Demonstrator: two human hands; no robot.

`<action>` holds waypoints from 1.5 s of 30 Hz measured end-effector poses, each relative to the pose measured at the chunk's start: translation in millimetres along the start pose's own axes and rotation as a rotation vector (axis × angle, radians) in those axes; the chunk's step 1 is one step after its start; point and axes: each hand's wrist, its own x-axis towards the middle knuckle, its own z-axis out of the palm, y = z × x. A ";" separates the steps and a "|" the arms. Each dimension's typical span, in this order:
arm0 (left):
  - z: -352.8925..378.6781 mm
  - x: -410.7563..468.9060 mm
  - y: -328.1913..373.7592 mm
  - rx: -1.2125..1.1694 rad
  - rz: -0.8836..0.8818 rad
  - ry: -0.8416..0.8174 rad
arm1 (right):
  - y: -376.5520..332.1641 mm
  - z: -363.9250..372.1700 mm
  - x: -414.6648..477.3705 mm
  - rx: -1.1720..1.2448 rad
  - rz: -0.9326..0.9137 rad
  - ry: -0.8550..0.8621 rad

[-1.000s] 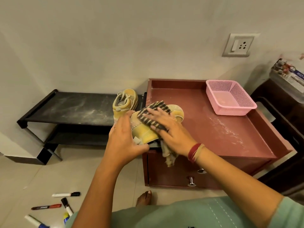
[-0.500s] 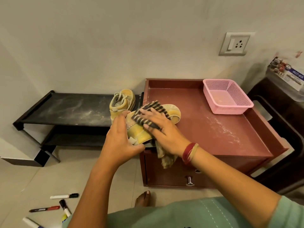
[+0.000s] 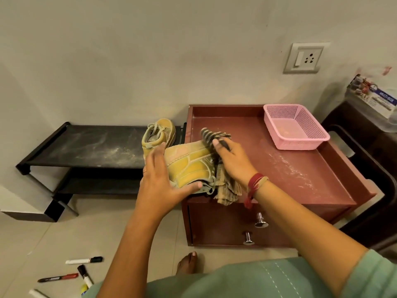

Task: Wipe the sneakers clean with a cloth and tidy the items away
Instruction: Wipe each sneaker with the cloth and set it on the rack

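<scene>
Standing at the maroon cabinet (image 3: 290,175), head view: left hand (image 3: 160,188) gripped a yellow sneaker (image 3: 190,166) at the top's seven-o'clock corner, fingers curled round its heel. Right hand (image 3: 233,164) pressed a striped cloth (image 3: 214,136) against its toe, fingers closed on the fabric. Second sneaker (image 3: 159,134) sat on the black rack (image 3: 86,147) at nine o'clock. Pink basket (image 3: 300,136) sat at two o'clock. Markers (image 3: 83,260) lay on the floor.

Two mustard-yellow sneakers (image 3: 189,166), a cloth (image 3: 214,136) striped dark brown and beige, a pink mesh basket (image 3: 298,134), a reddish-brown cabinet (image 3: 300,175), a dusty black shoe rack (image 3: 86,145), a red wrist thread (image 3: 254,183), pale green clothing (image 3: 268,280).
</scene>
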 end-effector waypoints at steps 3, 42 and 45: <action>3.7 3.7 4.5 0.130 -0.001 0.075 | 1.4 -3.2 3.2 0.000 0.030 0.176; 0.7 10.4 3.8 0.245 0.147 0.094 | 15.1 3.8 -21.8 -0.571 -0.326 -0.165; -0.2 10.7 3.3 0.256 0.144 0.095 | 18.5 -9.0 -15.0 -0.565 -0.219 -0.090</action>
